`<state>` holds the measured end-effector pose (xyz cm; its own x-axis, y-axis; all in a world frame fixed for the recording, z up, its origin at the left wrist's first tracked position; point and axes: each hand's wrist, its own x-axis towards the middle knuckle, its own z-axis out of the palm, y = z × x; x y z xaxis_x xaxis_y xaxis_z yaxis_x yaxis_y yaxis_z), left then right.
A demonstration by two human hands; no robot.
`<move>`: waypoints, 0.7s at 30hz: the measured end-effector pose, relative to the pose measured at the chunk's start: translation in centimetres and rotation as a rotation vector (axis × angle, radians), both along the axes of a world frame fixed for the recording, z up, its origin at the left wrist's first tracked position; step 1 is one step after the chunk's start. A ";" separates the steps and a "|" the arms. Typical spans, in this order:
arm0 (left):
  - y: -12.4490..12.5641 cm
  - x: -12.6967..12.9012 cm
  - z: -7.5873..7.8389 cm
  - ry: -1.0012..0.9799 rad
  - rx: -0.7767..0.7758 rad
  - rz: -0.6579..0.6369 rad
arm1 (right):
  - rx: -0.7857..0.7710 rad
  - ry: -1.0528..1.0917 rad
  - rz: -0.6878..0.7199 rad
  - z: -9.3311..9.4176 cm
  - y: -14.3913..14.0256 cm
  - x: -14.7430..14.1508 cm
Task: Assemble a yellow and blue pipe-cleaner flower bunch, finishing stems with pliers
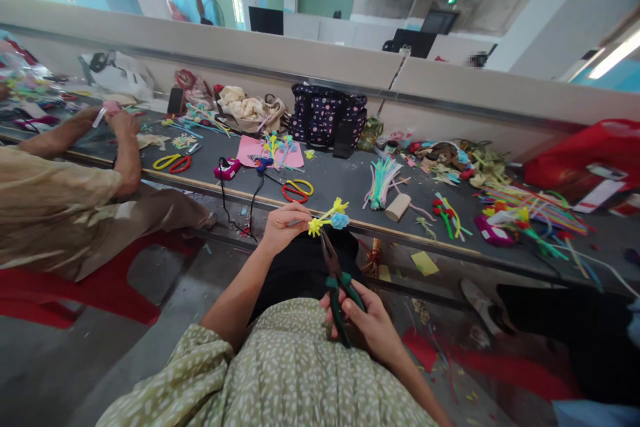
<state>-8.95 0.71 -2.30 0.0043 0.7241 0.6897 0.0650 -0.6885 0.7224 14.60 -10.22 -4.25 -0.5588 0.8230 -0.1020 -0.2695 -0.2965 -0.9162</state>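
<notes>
Green-handled pliers (339, 293) sit in the right hand (367, 323), whose fingers are wrapped around the grips; the dark nose of the tool points up toward the stem of a small pipe-cleaner flower cluster (330, 217). That cluster, with yellow star-shaped blooms and one blue pompom, is pinched between the fingertips of the left hand (283, 223), held in the air just in front of the near edge of the counter (340, 180) and above the lap. The two hands are apart, the left higher than the right, linked only by the tool reaching the stem.

On the dark counter behind lie red and yellow scissors (296, 190), a pink sheet (250, 150) carrying more finished flowers, a bundle of pastel pipe cleaners (381, 180), a cardboard tube (397, 207) and a dotted navy bag (327, 117). Further right is a heap of mixed coloured stems (530, 213). At the left a seated person's hands (113, 121) work on something pink at the counter, near a second pair of scissors (173, 162).
</notes>
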 end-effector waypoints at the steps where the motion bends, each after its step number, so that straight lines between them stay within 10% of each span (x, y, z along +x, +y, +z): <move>1: 0.0 0.0 0.0 -0.005 -0.001 -0.003 | 0.017 -0.015 -0.011 0.0 0.0 -0.1; 21: -0.1 0.1 -0.1 -0.027 -0.045 -0.037 | -0.049 0.080 0.010 0.3 -0.3 0.1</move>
